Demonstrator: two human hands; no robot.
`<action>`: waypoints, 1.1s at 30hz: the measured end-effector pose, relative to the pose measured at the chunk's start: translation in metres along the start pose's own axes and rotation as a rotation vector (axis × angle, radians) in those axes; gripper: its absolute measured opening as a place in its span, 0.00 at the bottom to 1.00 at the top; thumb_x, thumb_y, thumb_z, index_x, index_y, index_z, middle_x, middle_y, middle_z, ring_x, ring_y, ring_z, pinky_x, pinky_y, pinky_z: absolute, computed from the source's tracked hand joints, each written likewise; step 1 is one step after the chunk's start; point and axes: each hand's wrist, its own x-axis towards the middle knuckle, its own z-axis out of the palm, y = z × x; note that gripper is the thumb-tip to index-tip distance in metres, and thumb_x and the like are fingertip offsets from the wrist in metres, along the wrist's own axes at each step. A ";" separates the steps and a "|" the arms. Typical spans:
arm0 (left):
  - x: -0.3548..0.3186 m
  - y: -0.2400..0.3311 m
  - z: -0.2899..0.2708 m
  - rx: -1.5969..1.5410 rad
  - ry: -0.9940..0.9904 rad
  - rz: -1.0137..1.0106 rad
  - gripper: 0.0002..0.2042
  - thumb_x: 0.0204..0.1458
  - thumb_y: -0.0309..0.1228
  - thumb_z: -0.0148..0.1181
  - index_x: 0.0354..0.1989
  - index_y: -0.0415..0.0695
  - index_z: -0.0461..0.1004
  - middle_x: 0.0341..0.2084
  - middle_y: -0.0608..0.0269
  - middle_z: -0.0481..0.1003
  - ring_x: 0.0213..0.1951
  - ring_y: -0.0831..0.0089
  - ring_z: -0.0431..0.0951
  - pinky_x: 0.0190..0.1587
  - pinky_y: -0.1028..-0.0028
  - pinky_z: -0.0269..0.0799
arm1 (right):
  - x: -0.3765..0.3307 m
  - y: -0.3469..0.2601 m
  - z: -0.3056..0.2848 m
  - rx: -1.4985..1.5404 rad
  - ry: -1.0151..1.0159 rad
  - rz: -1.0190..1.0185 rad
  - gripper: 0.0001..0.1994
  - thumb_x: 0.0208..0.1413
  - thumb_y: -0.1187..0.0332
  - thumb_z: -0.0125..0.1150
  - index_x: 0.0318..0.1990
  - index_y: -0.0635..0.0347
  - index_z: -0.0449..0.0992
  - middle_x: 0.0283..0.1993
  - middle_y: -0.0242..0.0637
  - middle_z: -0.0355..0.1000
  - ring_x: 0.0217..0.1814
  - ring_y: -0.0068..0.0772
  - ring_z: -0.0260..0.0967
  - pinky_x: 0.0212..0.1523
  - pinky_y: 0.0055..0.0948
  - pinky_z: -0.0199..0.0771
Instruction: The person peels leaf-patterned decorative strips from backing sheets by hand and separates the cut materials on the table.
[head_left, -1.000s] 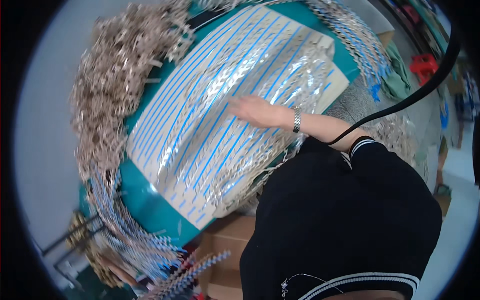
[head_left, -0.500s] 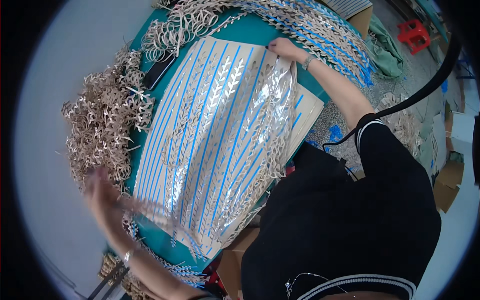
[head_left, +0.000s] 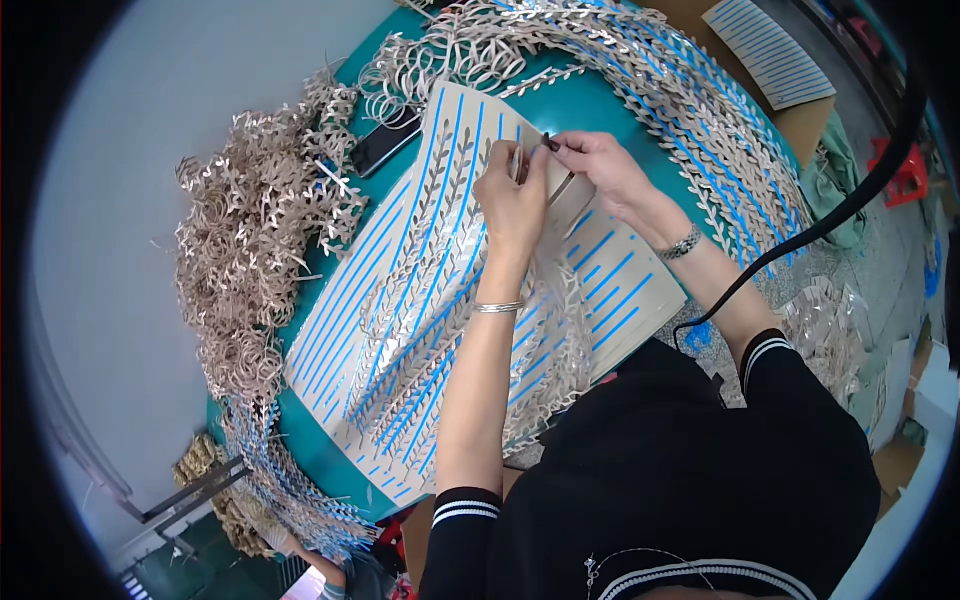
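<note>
A beige sheet with blue stripes and cut-out leafy sprigs (head_left: 440,165) lies on a green table, under glossy clear film in places. Its surface is bent and rippled. My left hand (head_left: 515,200) is closed in a pinch at the sheet's far right corner, with fingers bent. Close beside it, my right hand (head_left: 610,175) pinches the same corner between thumb and fingertips. Just what lies between the left fingertips is hidden. More striped sheets (head_left: 625,285) lie beneath, showing at the right. Loose leafy strands (head_left: 570,340) hang along the sheet's right side.
Tangled beige leafy strips (head_left: 265,230) are heaped at the left. A phone (head_left: 385,145) lies beyond the sheet. Bundled leafy strands (head_left: 680,110) curve along the far right edge of the green table (head_left: 590,100). A black cable (head_left: 800,225) crosses the right. Another person's arm (head_left: 322,568) shows at lower left.
My left hand has come from the heap at the left to the sheet's far corner, without the strand that trailed from it. The sheet has buckled. The view has shifted.
</note>
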 end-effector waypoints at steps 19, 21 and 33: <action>-0.010 -0.065 -0.056 -0.710 0.227 -0.186 0.15 0.57 0.39 0.45 0.27 0.39 0.69 0.11 0.70 0.62 0.14 0.85 0.58 0.17 0.83 0.49 | 0.010 0.041 0.003 -0.369 0.238 -0.282 0.11 0.50 0.71 0.53 0.41 0.65 0.69 0.34 0.37 0.68 0.37 0.31 0.64 0.40 0.29 0.63; -0.012 -0.059 -0.054 -0.926 0.119 -0.188 0.15 0.57 0.41 0.45 0.28 0.40 0.67 0.12 0.65 0.65 0.14 0.83 0.59 0.17 0.82 0.50 | 0.000 0.013 0.016 -0.959 0.408 -0.778 0.17 0.46 0.70 0.56 0.45 0.63 0.66 0.39 0.44 0.67 0.42 0.43 0.63 0.47 0.36 0.60; -0.039 -0.132 -0.152 -1.003 0.292 -0.120 0.06 0.43 0.23 0.45 0.19 0.48 0.59 0.13 0.69 0.57 0.16 0.79 0.54 0.20 0.78 0.53 | 0.030 0.068 0.003 -1.468 -0.446 -0.999 0.10 0.41 0.71 0.53 0.35 0.58 0.71 0.31 0.36 0.68 0.37 0.34 0.65 0.46 0.34 0.59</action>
